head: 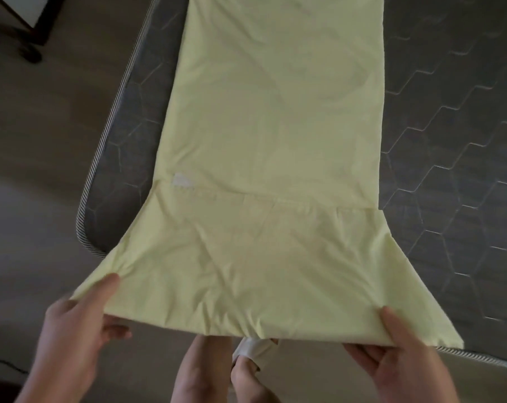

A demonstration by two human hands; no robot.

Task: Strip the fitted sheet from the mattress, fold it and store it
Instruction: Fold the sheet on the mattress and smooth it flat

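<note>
The pale yellow fitted sheet [275, 135] lies folded into a long strip down the dark grey mattress [450, 170]. Its near end is lifted off the mattress corner and flares wide towards me. My left hand [74, 330] pinches the near left corner, thumb on top and fingers underneath. At the near right corner, my right hand [403, 353] grips the edge the same way. A seam and a small white label [181, 180] cross the strip above the lifted part.
The mattress has a striped piped edge [83, 205] and a hexagon quilt pattern. Brown floor [42, 155] lies to the left and below. My legs and a light slipper [255, 353] show under the sheet. Dark furniture [28, 24] stands at the top left.
</note>
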